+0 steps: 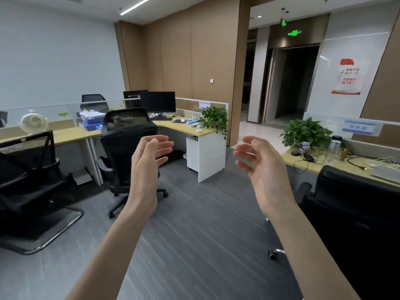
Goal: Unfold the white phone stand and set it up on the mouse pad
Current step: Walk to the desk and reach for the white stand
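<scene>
My left hand point(147, 165) and my right hand point(264, 169) are raised in front of me over the grey floor, palms facing each other, fingers spread and loosely curled. Neither hand holds anything. I cannot pick out a white phone stand or a mouse pad in this view.
A black office chair point(127, 148) stands ahead on the left beside an L-shaped wooden desk point(186, 127) with monitors point(158, 102) and a potted plant point(214, 119). Another desk point(320, 164) with a plant point(306, 132), cables and a black chair point(355, 204) is at the right. A dark doorway point(290, 83) lies ahead.
</scene>
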{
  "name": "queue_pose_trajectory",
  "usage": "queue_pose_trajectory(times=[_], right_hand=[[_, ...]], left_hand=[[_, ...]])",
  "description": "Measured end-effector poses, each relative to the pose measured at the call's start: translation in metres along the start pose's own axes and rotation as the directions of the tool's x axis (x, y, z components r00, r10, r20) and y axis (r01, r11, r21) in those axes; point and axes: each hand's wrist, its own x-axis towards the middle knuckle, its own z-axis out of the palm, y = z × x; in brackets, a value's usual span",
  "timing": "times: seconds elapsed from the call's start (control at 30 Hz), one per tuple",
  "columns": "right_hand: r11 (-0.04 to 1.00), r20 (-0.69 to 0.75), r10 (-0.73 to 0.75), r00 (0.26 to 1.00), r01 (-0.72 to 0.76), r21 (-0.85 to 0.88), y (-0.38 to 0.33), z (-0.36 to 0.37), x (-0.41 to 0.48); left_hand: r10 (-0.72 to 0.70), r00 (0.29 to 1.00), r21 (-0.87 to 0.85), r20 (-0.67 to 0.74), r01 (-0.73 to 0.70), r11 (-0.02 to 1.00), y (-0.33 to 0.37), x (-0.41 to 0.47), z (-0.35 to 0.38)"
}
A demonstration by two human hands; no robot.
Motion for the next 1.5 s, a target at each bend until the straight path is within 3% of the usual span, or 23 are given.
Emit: queue_pose_trajectory(times=[0.4, 0.97, 1.5], right_hand=[[0.999, -0.019, 0.028, 0.999, -0.028, -0.019, 0.107, -0.017, 0.222], [1.000, -0.042, -0.011, 0.999, 0.011, -0.005, 0.243, 0.019, 0.602], [1.000, 0.043, 0.003, 0.999, -0.003, -0.001, 0.378, 0.002, 0.985]], left_hand=[[-0.031, 0.999, -0.002, -0.034, 0.031, 1.000, -0.133, 0.188, 0.072], [-0.021, 0.999, -0.013, -0.027, 0.020, 1.000, -0.311, 0.536, 0.176], [-0.042, 0.990, -0.022, -0.132, 0.040, 0.999, -0.505, 0.857, 0.302]])
